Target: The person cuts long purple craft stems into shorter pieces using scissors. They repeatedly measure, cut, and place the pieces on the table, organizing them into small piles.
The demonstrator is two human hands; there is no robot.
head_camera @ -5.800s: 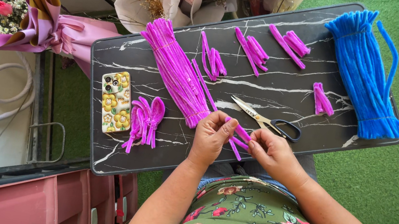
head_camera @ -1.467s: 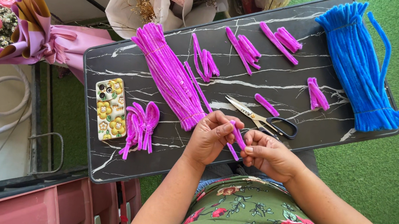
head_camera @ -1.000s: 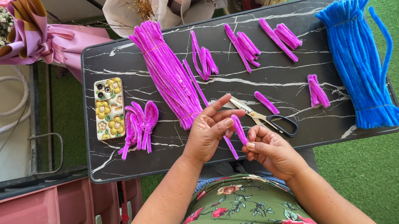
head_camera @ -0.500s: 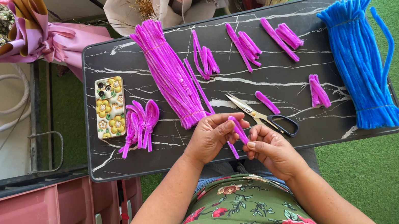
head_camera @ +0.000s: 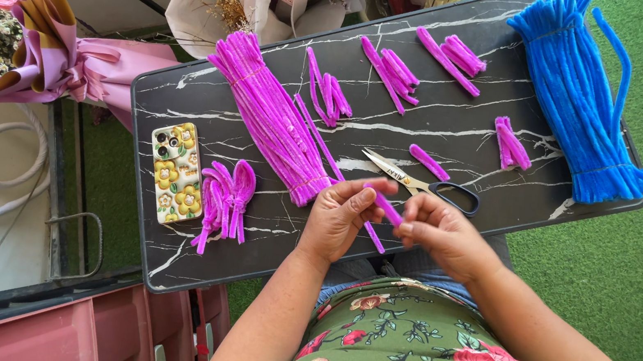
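Left hand [head_camera: 341,223] and right hand [head_camera: 440,235] pinching one purple pipe cleaner [head_camera: 382,209] (fingers clamped), above black tray [head_camera: 499,216]

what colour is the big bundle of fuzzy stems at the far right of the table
Bright blue, tied near its lower end; the head view, the only one, shows it clearly.

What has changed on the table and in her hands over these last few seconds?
Very little. Both hands, left hand and right hand, kept working the same short purple pipe cleaner piece between their fingertips at the near edge of the black table; only the fingers shifted slightly. One more short purple piece now lies by the scissors. The purple bundle, blue bundle and phone stayed put.
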